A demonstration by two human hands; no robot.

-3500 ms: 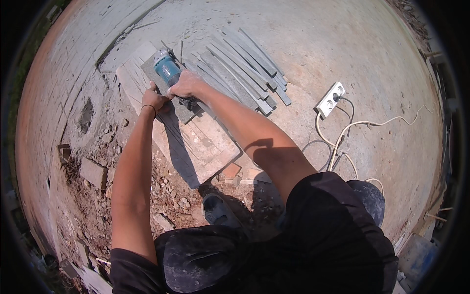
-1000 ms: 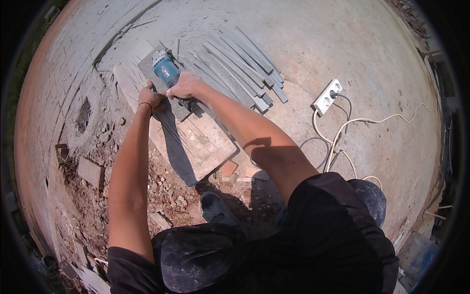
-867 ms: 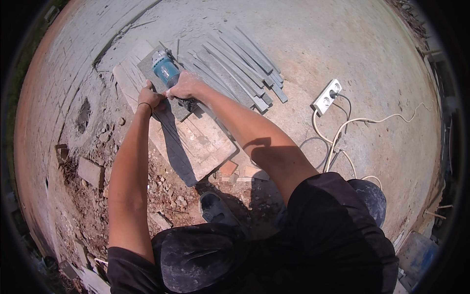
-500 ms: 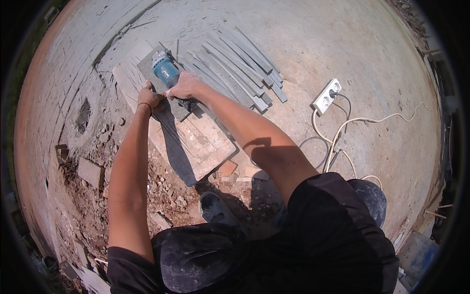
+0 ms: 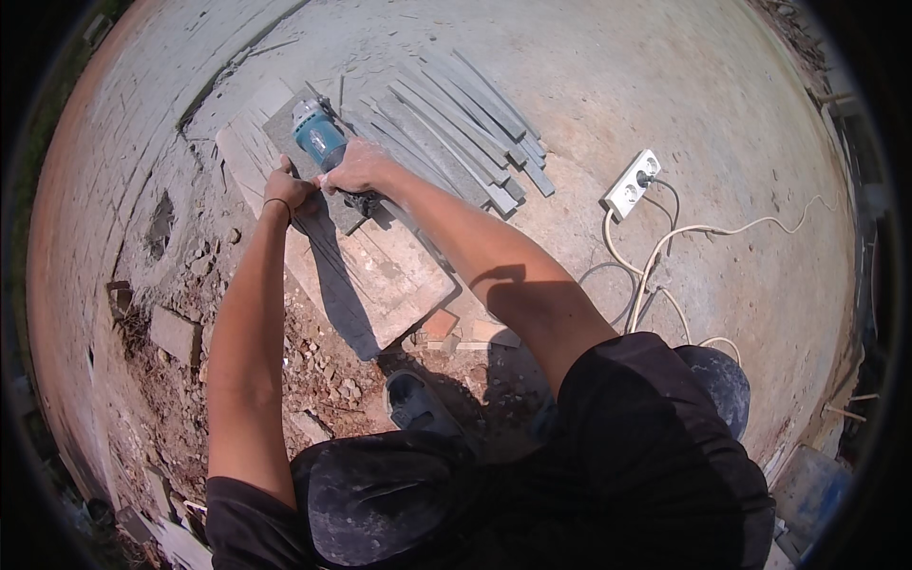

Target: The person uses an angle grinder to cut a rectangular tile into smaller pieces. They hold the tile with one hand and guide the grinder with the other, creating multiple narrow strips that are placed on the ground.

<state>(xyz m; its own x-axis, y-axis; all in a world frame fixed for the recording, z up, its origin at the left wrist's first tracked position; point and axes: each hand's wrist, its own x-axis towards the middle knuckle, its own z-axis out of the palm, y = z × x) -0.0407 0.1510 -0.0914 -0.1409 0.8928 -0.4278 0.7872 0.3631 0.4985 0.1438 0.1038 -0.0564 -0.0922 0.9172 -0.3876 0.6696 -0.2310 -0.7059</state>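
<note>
An angle grinder (image 5: 320, 138) with a teal body and a silver head lies over a grey tile piece (image 5: 279, 123). My right hand (image 5: 357, 167) is wrapped round the rear of the grinder. Close beside it, at the tile's left edge, is my left hand (image 5: 291, 189) with fingers curled; what they grip is hidden. The two hands nearly touch. Beneath tile and grinder is a pale, scored slab (image 5: 394, 280), crossed by a dark shadow. The grinder's disc cannot be made out.
Cut grey strips (image 5: 456, 128) lie in a loose bundle beyond the slab. On the right, a white power strip (image 5: 631, 185) has a dark plug in it, and a cream cable (image 5: 703, 231) coils nearby. Rubble (image 5: 323, 366), a brick piece (image 5: 440, 325) and a concrete block (image 5: 177, 334) lie closer.
</note>
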